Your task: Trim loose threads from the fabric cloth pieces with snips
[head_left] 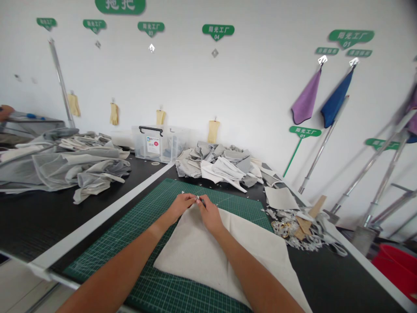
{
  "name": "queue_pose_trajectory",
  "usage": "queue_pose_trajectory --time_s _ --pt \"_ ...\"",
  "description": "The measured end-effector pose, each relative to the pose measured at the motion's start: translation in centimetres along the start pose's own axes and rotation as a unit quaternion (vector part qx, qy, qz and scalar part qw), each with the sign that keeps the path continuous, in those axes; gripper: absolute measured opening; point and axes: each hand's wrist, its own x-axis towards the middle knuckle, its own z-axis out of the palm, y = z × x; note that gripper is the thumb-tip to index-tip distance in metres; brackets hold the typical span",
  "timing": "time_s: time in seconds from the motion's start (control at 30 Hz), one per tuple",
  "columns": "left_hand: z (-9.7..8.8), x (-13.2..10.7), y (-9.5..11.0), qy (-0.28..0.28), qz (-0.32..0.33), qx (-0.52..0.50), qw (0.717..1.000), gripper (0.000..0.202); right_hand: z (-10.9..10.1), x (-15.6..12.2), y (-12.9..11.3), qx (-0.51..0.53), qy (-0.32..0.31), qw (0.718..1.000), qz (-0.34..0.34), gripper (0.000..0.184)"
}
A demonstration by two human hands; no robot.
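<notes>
A pale off-white cloth point(195, 252) lies spread over a green gridded cutting mat point(120, 234). At the cloth's far edge, my left hand point(181, 207) is closed, its thumb and fingers pinching the edge. My right hand point(211, 216) is closed right beside it, fingertips almost meeting those of the left. A small dark object shows between the right thumb and fingers, mostly hidden, so its kind is unclear. Tiny pale bits stick out near both sets of fingertips. My forearms cover part of the cloth.
Grey and white fabric heaps point(224, 163) lie behind the mat, with another large pile point(78, 161) at left. A clear plastic box point(159, 145) stands at the back. Fabric scraps point(301, 226) lie right. A red bucket point(395, 265) stands beyond the table's right edge.
</notes>
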Motion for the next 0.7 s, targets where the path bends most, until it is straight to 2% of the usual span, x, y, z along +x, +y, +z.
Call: queue_pose_trajectory --time_s 0.7 --pt "0.52 0.26 -0.94 0.017 0.021 -0.008 1.0 0.03 -0.01 -0.05 -0.12 -0.023 0.005 1.0 -0.021 0.03"
